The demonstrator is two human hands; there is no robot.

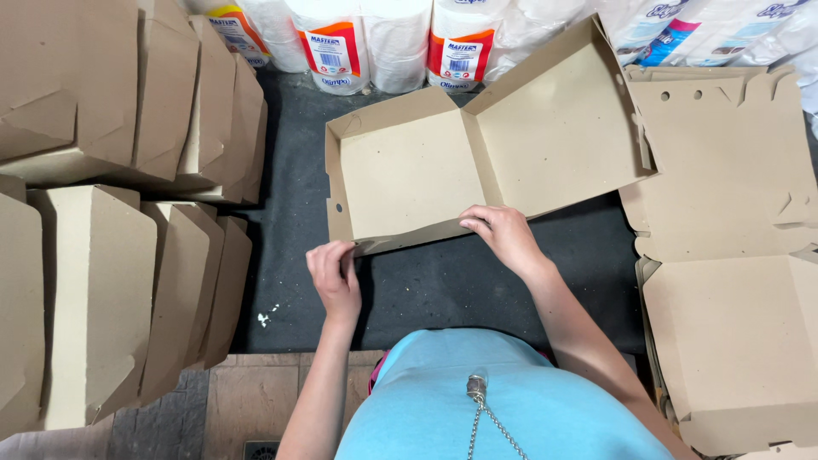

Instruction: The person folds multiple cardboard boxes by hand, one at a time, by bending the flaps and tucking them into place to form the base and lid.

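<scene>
An open brown cardboard box (409, 175) lies on a dark mat (443, 281), lid flap spread to the right. The left hand (334, 274) pinches the box's near left corner; the right hand (504, 234) grips its near wall. Folded boxes (128, 290) stand stacked at left, flat blanks (733, 170) lie at right, and paper rolls (400, 43) line the far side.
</scene>
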